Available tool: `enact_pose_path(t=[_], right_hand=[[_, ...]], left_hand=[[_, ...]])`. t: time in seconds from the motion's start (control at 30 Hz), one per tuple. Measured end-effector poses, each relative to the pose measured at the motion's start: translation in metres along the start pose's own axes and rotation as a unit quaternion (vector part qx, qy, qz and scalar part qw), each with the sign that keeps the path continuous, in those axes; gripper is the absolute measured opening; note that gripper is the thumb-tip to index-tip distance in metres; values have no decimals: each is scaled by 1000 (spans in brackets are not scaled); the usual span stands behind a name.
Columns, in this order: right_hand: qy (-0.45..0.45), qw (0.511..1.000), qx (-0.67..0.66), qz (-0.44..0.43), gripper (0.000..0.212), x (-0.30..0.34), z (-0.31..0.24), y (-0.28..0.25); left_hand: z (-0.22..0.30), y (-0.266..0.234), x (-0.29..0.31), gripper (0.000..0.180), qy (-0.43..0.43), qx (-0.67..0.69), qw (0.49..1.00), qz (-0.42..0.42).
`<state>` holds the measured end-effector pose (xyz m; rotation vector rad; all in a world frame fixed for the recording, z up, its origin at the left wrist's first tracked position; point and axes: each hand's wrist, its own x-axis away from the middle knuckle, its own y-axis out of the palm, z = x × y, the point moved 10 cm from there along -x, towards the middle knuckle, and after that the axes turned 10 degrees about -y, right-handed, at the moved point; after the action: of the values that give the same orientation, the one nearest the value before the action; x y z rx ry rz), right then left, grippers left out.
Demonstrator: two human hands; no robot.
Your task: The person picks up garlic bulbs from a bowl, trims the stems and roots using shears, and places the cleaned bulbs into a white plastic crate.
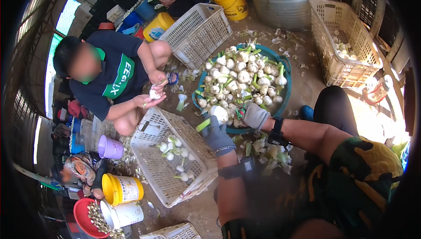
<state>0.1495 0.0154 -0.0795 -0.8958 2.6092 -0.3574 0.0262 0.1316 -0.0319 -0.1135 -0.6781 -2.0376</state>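
My left hand [218, 139], in a grey glove, grips a large white garlic bulb [219, 114]; a cut-looking green stem [203, 125] sticks out beside its fingers. Close to the bulb, my right hand [256, 116], also gloved, is closed around a small green and red tool [240, 113], mostly hidden by the fingers, so its kind does not show. Both hands are at the near edge of a wide teal tub [287, 92] heaped with garlic bulbs [242, 75], many with short green stems.
Left of my hands stands a white crate [147, 140] holding several trimmed bulbs. Opposite, a person [116, 70] handles a bulb. Another crate [204, 32] is beyond; a third crate [346, 65] stands far right beside a metal drum [283, 4]. Peelings [274, 155] litter the floor.
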Motion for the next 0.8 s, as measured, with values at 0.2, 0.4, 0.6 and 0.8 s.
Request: enact_pose_path(t=[0.2,0.4,0.6,0.8], right_hand=[[-107,979,170,-42,21,-10,-59,-9],[-109,973,196,-53,22,-5,-29,-17],[-34,976,204,-64,25,13,10,-22],[-43,988,145,-44,23,1,-42,-7]], left_hand=[[-8,9,0,29,38,-53,998,-1],[-15,8,1,31,6,-49,999,-9],[-3,14,5,32,4,-39,999,-14],[-14,14,6,30,2,-20,1000,-5]])
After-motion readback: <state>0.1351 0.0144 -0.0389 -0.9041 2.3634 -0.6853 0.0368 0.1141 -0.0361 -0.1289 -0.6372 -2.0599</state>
